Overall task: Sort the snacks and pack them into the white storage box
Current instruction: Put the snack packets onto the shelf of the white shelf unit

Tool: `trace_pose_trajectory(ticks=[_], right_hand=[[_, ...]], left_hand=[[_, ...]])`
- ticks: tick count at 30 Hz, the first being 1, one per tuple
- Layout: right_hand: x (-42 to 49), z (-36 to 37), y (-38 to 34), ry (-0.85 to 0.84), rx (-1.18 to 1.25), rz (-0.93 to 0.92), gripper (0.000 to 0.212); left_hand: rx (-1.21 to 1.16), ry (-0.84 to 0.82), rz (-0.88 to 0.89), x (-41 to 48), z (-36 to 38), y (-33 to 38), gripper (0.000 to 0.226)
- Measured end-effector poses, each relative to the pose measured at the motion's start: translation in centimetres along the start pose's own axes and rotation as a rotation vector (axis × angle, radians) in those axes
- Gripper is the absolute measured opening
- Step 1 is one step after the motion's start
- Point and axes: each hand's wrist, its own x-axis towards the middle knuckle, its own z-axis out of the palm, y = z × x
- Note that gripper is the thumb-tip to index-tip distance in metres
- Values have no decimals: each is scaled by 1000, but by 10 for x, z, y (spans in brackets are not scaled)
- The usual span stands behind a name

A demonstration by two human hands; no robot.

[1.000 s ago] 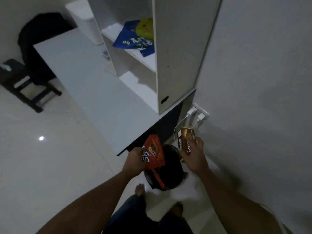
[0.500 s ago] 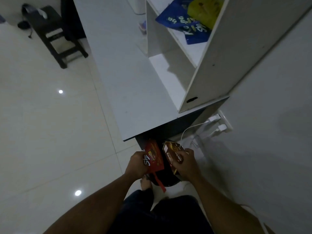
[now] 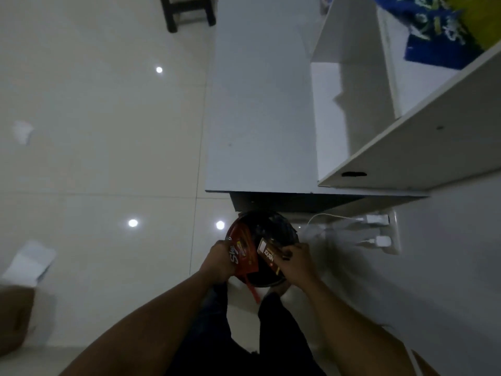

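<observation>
My left hand [image 3: 219,263] grips a red snack packet [image 3: 243,253] with white lettering. My right hand [image 3: 297,263] grips a brown snack packet [image 3: 269,257] with a white label. Both packets are held low over a round black bin [image 3: 273,232] lined with a dark bag, which stands on the floor under the end of the white desk [image 3: 260,112]. Blue snack bags [image 3: 433,36] and a yellow snack bag [image 3: 485,20] lie on a shelf of the white shelf unit [image 3: 406,153] at the upper right. The white storage box is not in view.
A wall socket [image 3: 390,234] with white chargers and cables sits right of the bin. A dark stool [image 3: 187,9] stands at the top. White papers [image 3: 29,261] and a brown cardboard box [image 3: 13,318] lie on the tiled floor at the left. My legs are below.
The view has tilted down and nearer the bin. Both hands with their packets now sit lower over the bin's opening, closer together than a second ago.
</observation>
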Motion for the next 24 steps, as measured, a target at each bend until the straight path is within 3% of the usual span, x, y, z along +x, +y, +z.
trace_pose_trajectory(ticks=[3,6,9,14,18,24], right_hand=[[12,-7,8,-55,-25,-32,29],[21,-9,13,-72,-17,-33,22],[35,-4,21,-84,74,54,33],[60,10,35,-61,240,230,51],[80,20,51,-34,214,266,74],[90,-2,53,-78,166,274,44]], left_hand=[[-19,103,-87,7,31,-3,52],[2,135,-180,52,87,-60,65],[15,123,-200,87,131,-98,70],[33,114,-200,47,87,10,50],[81,25,-158,45,72,57,48],[48,-15,-215,57,84,38,45]])
